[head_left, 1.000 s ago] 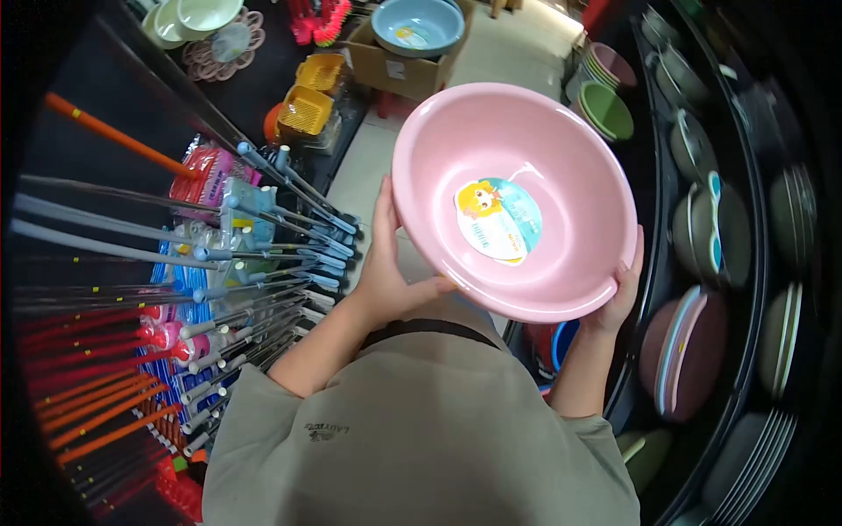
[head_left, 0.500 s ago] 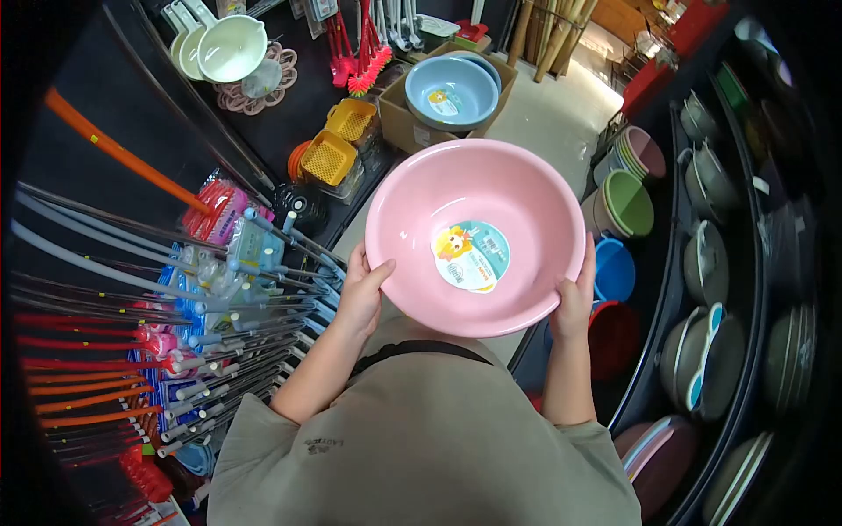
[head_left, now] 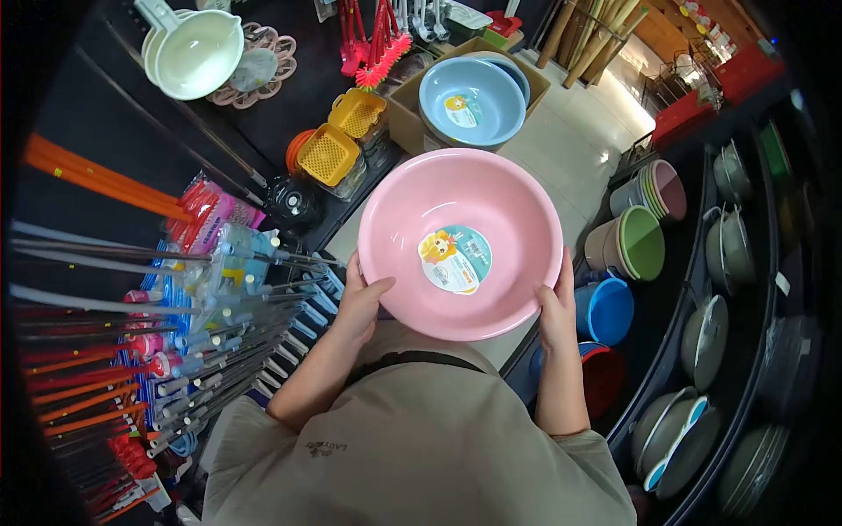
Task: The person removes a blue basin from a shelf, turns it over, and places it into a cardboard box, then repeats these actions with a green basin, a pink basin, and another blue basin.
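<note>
A round pink basin (head_left: 517, 219) is held level in front of my body, its inside facing up, with a cartoon sticker on its bottom. My left hand (head_left: 358, 302) grips its lower left rim, thumb over the edge. On the lower right rim, my right hand (head_left: 559, 302) is closed the same way, its thumb on top. The other fingers of both hands are partly hidden beneath the basin. Beyond it, blue basins (head_left: 491, 92) are stacked in a cardboard box (head_left: 405, 114).
Mops and poles (head_left: 237, 337) line the left side, with yellow baskets (head_left: 327, 153) and white ladles (head_left: 200, 54) above. Buckets (head_left: 642, 243) and pans (head_left: 704, 342) fill the right shelves. Tiled floor (head_left: 566, 140) runs ahead between them, with bamboo poles (head_left: 605, 39) farther back.
The view has shifted, so the boxed basins and right-hand buckets appear lower and more of the aisle shows. The pink basin sits slightly further left in view, still in both hands.
</note>
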{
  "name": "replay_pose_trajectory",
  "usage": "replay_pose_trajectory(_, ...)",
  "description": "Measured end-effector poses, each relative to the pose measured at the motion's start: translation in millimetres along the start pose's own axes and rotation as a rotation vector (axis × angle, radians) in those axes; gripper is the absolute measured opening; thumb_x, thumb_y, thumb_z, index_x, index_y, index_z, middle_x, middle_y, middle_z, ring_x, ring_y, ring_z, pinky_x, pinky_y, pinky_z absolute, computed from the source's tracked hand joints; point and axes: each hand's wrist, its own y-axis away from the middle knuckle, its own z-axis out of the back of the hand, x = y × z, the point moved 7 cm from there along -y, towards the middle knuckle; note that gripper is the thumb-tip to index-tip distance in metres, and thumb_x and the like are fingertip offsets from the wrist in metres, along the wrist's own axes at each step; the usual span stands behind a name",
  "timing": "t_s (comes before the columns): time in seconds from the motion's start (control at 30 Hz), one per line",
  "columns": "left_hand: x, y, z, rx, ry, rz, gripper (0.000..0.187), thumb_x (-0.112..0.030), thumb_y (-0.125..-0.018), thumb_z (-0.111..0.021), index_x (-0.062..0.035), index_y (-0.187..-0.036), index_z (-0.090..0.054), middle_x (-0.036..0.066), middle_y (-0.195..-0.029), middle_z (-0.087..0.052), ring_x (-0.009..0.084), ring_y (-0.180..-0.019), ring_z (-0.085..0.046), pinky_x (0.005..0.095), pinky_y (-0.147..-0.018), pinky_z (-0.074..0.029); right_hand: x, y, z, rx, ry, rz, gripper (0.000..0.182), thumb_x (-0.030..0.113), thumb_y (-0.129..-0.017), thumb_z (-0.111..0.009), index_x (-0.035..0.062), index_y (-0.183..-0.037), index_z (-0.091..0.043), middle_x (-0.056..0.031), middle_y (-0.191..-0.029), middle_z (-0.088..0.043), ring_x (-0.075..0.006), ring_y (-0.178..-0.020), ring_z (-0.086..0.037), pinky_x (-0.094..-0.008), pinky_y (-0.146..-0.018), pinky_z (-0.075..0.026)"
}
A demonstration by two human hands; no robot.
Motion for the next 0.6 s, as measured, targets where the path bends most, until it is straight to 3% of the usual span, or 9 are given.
replay_pose_trajectory(0.1, -12.1, -55.1, -6.4, 0.042, -0.003, -0.010, 0.076, 0.005, -0.077, -0.058, -0.0073, -0.142, -0.022, 0.012, -0.132, -0.044, 0.0228, -0.121, -0.045, 0.0341, -0.100, -0.038, -3.8, -40.6, -9.9, -0.043, -0.019, -0.028, 0.075, 0.001, -0.079, -0.047, 0.0013, -0.146, -0.014, -0.0154, -0.149, -0.026, -0.0236, -0.135, -0.031, -0.0320, -0.108, -0.026)
replay_pose_trajectory(0.27, -71.5, -142.8, -38.2, 0.097, 0.003, 0.047, 0.073, 0.005, -0.077, -0.057, -0.0082, -0.141, -0.024, 0.011, -0.130, -0.045, 0.0220, -0.121, -0.045, 0.0339, -0.099, -0.039, 2.8, -112.3, -35.2, -0.123, -0.060, -0.023, 0.070, 0.003, -0.083, -0.048, 0.0021, -0.146, -0.018, -0.0142, -0.147, -0.029, -0.0234, -0.133, -0.033, -0.0328, -0.108, -0.028)
replay_pose_trajectory(0.33, -99.4, -181.2, -49.5, 0.225, -0.044, -0.098, 0.073, 0.006, -0.077, -0.058, -0.0087, -0.140, -0.025, 0.011, -0.129, -0.046, 0.0216, -0.120, -0.046, 0.0340, -0.098, -0.040, 10.4, -140.3, -47.5, -0.147, -0.071, -0.015, 0.068, 0.004, -0.084, -0.048, 0.0023, -0.146, -0.019, -0.0138, -0.146, -0.031, -0.0235, -0.133, -0.034, -0.0331, -0.108, -0.028)
replay_pose_trajectory(0.6, -141.2, -294.4, -61.3, 0.327, -0.415, -0.206, 0.077, 0.005, -0.076, -0.063, -0.0076, -0.141, -0.023, 0.011, -0.129, -0.047, 0.0220, -0.118, -0.048, 0.0337, -0.099, -0.040, -10.8, -221.4, -80.5, -0.321, -0.183, -0.223, 0.066, 0.016, -0.086, -0.050, 0.0146, -0.147, -0.023, -0.0097, -0.135, -0.045, -0.0204, -0.113, -0.049, -0.0338, -0.087, -0.040)
